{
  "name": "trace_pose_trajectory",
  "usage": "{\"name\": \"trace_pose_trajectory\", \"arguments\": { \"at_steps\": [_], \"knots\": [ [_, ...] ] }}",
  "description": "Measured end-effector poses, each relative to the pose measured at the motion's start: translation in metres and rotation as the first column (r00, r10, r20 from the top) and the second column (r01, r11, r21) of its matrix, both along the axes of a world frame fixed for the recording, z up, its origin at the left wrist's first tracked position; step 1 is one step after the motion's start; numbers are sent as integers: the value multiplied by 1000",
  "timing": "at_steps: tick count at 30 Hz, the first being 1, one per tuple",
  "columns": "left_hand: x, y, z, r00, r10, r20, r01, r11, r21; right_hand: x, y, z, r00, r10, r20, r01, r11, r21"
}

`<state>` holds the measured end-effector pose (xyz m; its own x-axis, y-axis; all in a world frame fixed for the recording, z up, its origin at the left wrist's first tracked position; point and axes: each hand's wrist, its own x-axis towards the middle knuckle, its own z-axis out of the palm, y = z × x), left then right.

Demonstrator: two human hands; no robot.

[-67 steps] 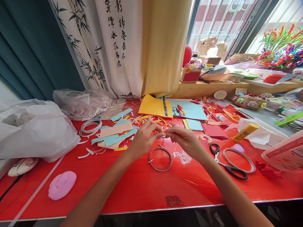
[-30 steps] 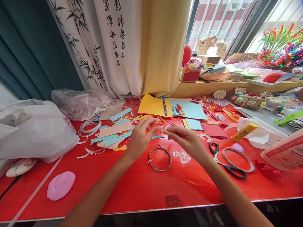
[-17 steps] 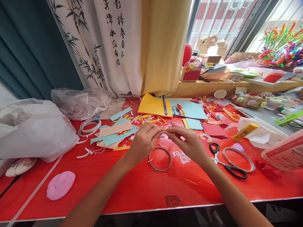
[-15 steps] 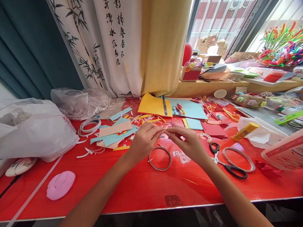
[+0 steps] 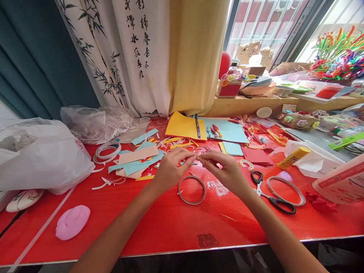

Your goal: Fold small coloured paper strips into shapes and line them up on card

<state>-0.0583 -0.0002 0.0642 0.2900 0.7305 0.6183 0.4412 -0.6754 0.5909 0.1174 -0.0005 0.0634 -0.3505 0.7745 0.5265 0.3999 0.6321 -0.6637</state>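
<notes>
My left hand [image 5: 175,166] and my right hand [image 5: 221,166] meet fingertip to fingertip above the middle of the red table. Both are closed in a pinch. A tiny pale bit shows where the fingertips come together, too small to name. Under them lies a roll of tape [image 5: 192,190], flat on the tabletop. Just right of the roll is a patch of white shreds [image 5: 218,187]. Black-handled scissors [image 5: 267,195] lie open beside my right forearm, overlapping a larger tape ring [image 5: 286,190].
Cut paper strips [image 5: 139,155] are heaped at left, near white tape rolls [image 5: 107,151] and a plastic bag [image 5: 42,155]. Pink clay [image 5: 73,222] lies front left. At right are a yellow glue stick [image 5: 294,158], red paper [image 5: 257,156] and a large pink-labelled container [image 5: 341,182].
My left fingertips have shifted very slightly left, leaving a small gap from the right ones. My right hand looks nearly unchanged.
</notes>
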Motion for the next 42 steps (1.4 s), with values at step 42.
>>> {"name": "trace_pose_trajectory", "arguments": {
  "at_steps": [42],
  "knots": [
    [-1, 3, -2, 994, -12, -105, 3, 995, -95, 3, 9, -5, 992, 7, 128, -20, 995, 96]
  ]
}}
